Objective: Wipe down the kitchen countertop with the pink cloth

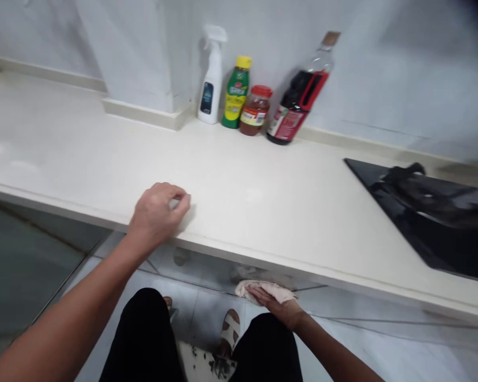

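My left hand (158, 212) rests near the front edge of the cream countertop (263, 175), fingers curled in with nothing visible in them. Below the counter's edge, my right hand (276, 305) holds a crumpled beige cloth (258, 289) against the glossy cabinet front (207, 265). My arms reach forward from the bottom of the picture, and my legs in dark trousers and sandalled feet show underneath.
Against the back wall stand a white spray bottle (211, 79), a green bottle with a yellow cap (236, 93), a red-lidded jar (255, 110) and a tall dark sauce bottle (302, 93). A black hob (426, 212) lies at the right. Dark crumbs (215, 366) lie on the floor.
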Available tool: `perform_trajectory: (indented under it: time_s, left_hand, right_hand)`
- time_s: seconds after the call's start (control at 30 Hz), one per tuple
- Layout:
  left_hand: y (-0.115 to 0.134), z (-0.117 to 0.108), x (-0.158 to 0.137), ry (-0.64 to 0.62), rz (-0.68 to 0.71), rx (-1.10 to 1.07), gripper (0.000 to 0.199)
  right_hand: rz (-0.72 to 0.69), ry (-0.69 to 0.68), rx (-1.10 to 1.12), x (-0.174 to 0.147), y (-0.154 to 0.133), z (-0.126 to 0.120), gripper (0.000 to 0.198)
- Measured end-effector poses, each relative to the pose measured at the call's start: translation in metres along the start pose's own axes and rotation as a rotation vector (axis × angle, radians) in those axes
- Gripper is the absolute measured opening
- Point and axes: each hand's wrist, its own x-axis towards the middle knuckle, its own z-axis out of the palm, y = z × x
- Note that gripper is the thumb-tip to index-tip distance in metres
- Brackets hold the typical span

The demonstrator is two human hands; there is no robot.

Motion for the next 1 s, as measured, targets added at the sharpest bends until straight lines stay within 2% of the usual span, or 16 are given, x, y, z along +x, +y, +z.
perform_trajectory:
  time_s: [0.07, 0.13, 0.2, 0.27, 0.33, 0.4, 0.47, 0.53, 0.6, 0.7, 0.8, 0.9, 1.0]
  left_hand:
    - [0.004, -0.003, 0.001, -0.030, -0.041, 0.021, 0.020]
    - [0.007, -0.007, 0.002, -0.073, -0.065, 0.055, 0.024]
    - [0.007, -0.010, 0.003, -0.109, -0.058, 0.094, 0.027]
    - [0.001, -0.012, 0.005, -0.131, -0.001, 0.130, 0.028]
    - [-0.009, -0.012, 0.009, -0.144, 0.101, 0.162, 0.030]
    - [-0.014, -0.009, 0.015, -0.190, 0.217, 0.187, 0.031]
    - [-0.009, -0.003, 0.021, -0.257, 0.324, 0.191, 0.029]
    - [0.013, 0.007, 0.024, -0.310, 0.436, 0.182, 0.032]
    - [0.051, 0.022, 0.022, -0.360, 0.574, 0.182, 0.038]
    - [0.119, 0.047, 0.018, -0.462, 0.818, 0.185, 0.049]
    - [0.178, 0.074, 0.017, -0.544, 1.019, 0.164, 0.059]
    - [0.210, 0.101, 0.020, -0.591, 1.118, 0.148, 0.069]
    - [0.218, 0.121, 0.022, -0.574, 1.123, 0.138, 0.071]
  right_hand:
    - [-0.052, -0.029, -0.079, -0.022, 0.002, -0.029, 0.070]
    - [-0.113, 0.016, -0.306, -0.035, -0.001, -0.055, 0.081]
    - [-0.211, 0.114, -0.650, -0.042, -0.007, -0.077, 0.081]
    - [-0.280, 0.234, -0.920, -0.045, -0.011, -0.093, 0.073]
    - [-0.281, 0.395, -0.942, -0.047, -0.008, -0.099, 0.060]
    - [-0.248, 0.610, -0.834, -0.047, 0.001, -0.096, 0.048]
    - [-0.208, 0.825, -0.729, -0.044, 0.011, -0.087, 0.041]
    - [-0.150, 0.978, -0.668, -0.038, 0.018, -0.077, 0.036]
    - [-0.099, 1.072, -0.618, -0.032, 0.018, -0.070, 0.034]
    - [-0.065, 1.141, -0.542, -0.025, 0.011, -0.069, 0.037]
    - [-0.068, 1.165, -0.497, -0.026, 0.007, -0.082, 0.033]
    - [-0.049, 1.241, -0.466, -0.038, 0.018, -0.104, 0.026]
    - [0.010, 1.341, -0.427, -0.058, 0.043, -0.130, 0.026]
